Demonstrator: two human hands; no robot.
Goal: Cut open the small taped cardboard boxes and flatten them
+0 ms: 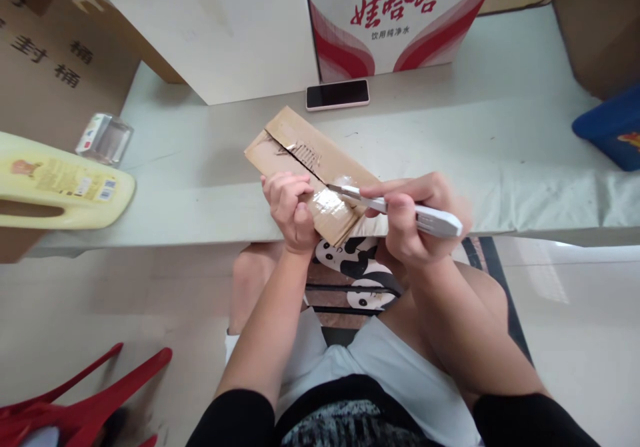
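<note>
A small brown cardboard box (320,142) with shiny clear tape is tilted at the table's front edge. A dark slit runs along its top from the far left end toward the middle. My left hand (291,210) is closed around the box's near left side, fingers on top. In my right hand (425,217) is a white utility knife (400,208), held from the right. Its blade tip touches the box at the near end of the slit, beside the tape.
A phone (337,94) lies behind the box, before a white and red carton (400,20) and a white box (220,34). Left are a yellow jug (65,184) and a small clear container (106,139). A blue container (610,127) stands right; a red stool (85,407) is below left.
</note>
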